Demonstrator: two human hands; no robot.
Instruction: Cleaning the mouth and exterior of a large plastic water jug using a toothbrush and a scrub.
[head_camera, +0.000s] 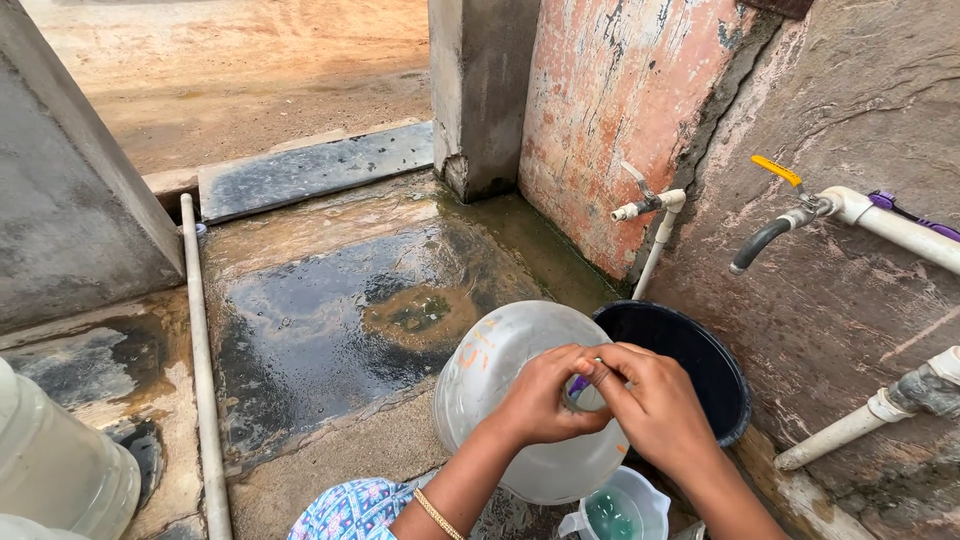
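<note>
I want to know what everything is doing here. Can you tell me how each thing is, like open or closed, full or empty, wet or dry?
big clear jar: tipped on its side, looks empty
left hand: gripping the jar's mouth
right hand: fingers at the jar's mouth
dark bucket: upright, contents unclear
small jug: holds greenish water
yellow-handled tap: no water running
floor slab: wet

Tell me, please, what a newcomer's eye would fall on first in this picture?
Both hands, left and right, meet at the mouth of a clear jug tilted low in the middle. Right behind it stands a dark bucket, under a white tap on the peeling pink wall. A wet floor shines to the left.
</note>
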